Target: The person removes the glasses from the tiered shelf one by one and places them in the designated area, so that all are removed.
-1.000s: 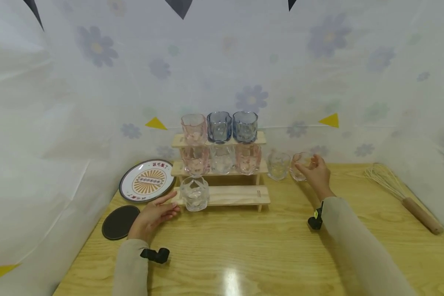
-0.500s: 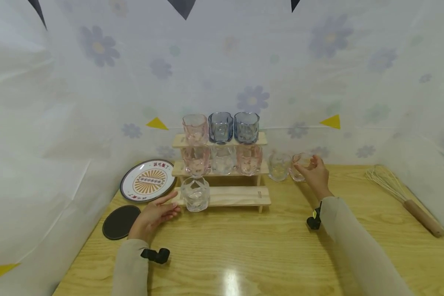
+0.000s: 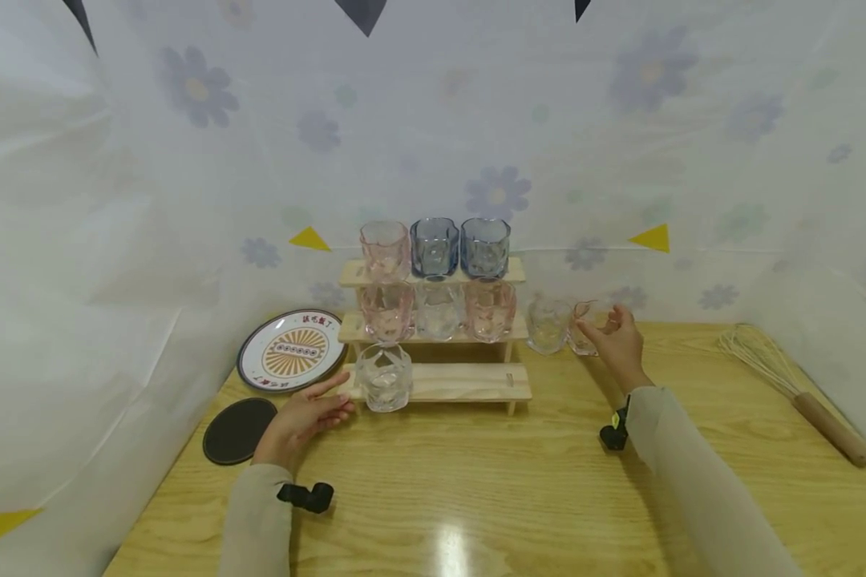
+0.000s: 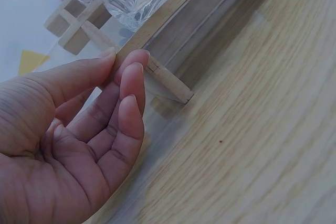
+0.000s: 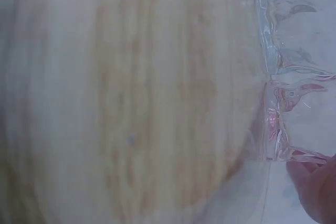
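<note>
In the head view, my left hand is at the left end of the bottom step of a three-tier wooden rack. The left wrist view shows its thumb and index finger pinching that end, the other fingers curled below. A clear glass stands on the step beside it. To the right of the rack, my right hand holds a pale pink glass near its rim; part of it is hidden behind the fingers. Another clear glass stands on the table, close against the pink one.
The middle tier carries two pink glasses around a clear one. On top are a pink glass and two blue ones. A patterned plate and a black coaster lie left, a whisk right.
The head view has shifted slightly, so everything appears a little further right. Both hands keep their places on the rack and the pink glass; nothing else has visibly moved.
</note>
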The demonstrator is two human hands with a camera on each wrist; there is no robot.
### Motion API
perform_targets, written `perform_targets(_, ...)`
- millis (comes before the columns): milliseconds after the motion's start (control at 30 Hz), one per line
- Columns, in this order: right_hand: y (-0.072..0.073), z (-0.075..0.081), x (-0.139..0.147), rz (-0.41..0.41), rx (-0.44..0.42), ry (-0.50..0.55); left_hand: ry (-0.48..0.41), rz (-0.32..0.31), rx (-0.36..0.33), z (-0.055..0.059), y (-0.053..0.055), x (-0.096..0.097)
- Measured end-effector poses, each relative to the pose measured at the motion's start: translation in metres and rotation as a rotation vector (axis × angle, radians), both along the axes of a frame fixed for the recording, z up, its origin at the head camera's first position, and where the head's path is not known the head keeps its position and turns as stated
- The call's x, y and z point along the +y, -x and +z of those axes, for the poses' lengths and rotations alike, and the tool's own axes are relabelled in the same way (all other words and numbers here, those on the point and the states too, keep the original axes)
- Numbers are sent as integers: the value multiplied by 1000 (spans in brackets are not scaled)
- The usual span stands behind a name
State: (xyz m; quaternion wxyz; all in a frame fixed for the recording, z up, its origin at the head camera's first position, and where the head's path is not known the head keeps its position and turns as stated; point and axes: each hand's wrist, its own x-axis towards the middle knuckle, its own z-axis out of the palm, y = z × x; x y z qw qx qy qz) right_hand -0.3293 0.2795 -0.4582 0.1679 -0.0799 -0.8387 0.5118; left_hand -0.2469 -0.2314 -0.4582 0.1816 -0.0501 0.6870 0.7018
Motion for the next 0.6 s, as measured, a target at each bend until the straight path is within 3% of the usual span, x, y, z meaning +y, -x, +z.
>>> perform_targets(600, -4, 2, 7, 127, -6, -1, -34, -14, 21, 0, -2, -1)
